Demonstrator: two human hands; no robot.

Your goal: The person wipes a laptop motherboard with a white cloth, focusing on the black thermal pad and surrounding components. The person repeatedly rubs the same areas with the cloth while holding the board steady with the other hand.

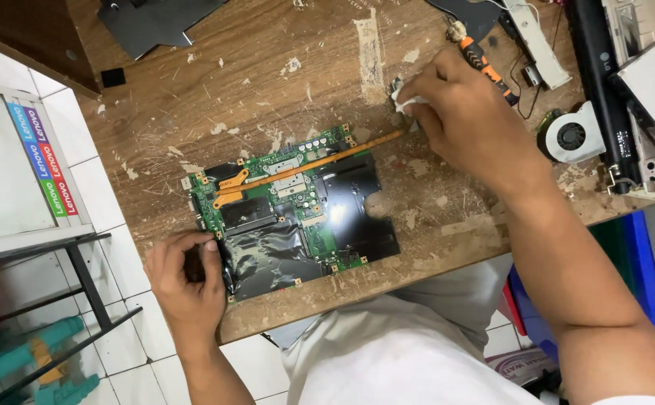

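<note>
Left hand (186, 281) pinches the near-left corner of the board (294, 210), thumb and fingers pressed onto its edge where black film covers it. Right hand (466, 112) is closed around a small white wad (406, 103), fingertips pressed together on it, at the far end of the copper pipe (327, 159); what lies under the wad is hidden by the fingers.

Head view: board is green, lies flat on the worn wooden table (282, 82), near its front edge, turned a little askew. Black film covers its near and right parts; one patch glares under the light. Copper pipe runs slantwise from the board's left middle, past the top right corner, to the right hand. A screwdriver (485, 64) with orange-and-black handle lies just behind the right hand, partly hidden by it. A round fan (571, 136) in a pale housing sits right of the wrist, near the table's edge. A long black bar (601, 82) lies beyond the fan. A dark flat panel (155, 22) lies at the far left of the table, well apart from the board. Left of the table: a black metal rack (87, 285) on white tiles.
</note>
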